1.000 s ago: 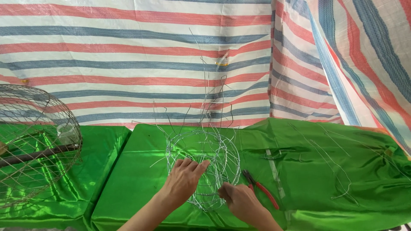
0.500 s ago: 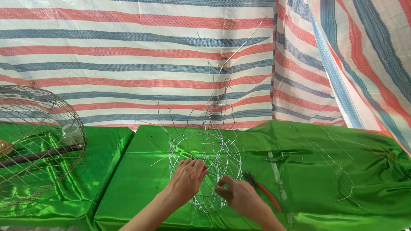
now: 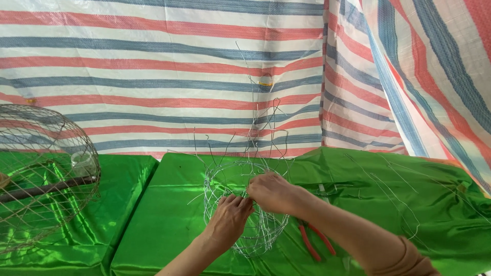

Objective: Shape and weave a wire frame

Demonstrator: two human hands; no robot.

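Head view: we have both hands on a half-woven wire basket (image 3: pixel 245 204) sitting at centre of the green satin tablecloth (image 3: pixel 153 225).

Left hand (image 3: pixel 228 219) is at 7 o'clock of the basket, fingers curled around the mesh wall, pinching strands. Right hand (image 3: pixel 272 193) is at 2 o'clock from the left one, fingers closed on the rim wires near the top; exactly which strand, we cannot tell.

Loose wire ends (image 3: pixel 255 122) stick up at 12 o'clock, untrimmed.

Handling, as we judge it: light, springy, thin wire, so it deforms easily if squeezed and the cut ends will prick. Satin looks slippery, so the basket likely slides. Best grip is on the rim or at woven crossings, not single free strands.

Red-handled pliers (image 3: pixel 314 240) lie at 4 o'clock, just beside the basket. Finished wire cage (image 3: pixel 41 168) sits at 9 o'clock, well apart.
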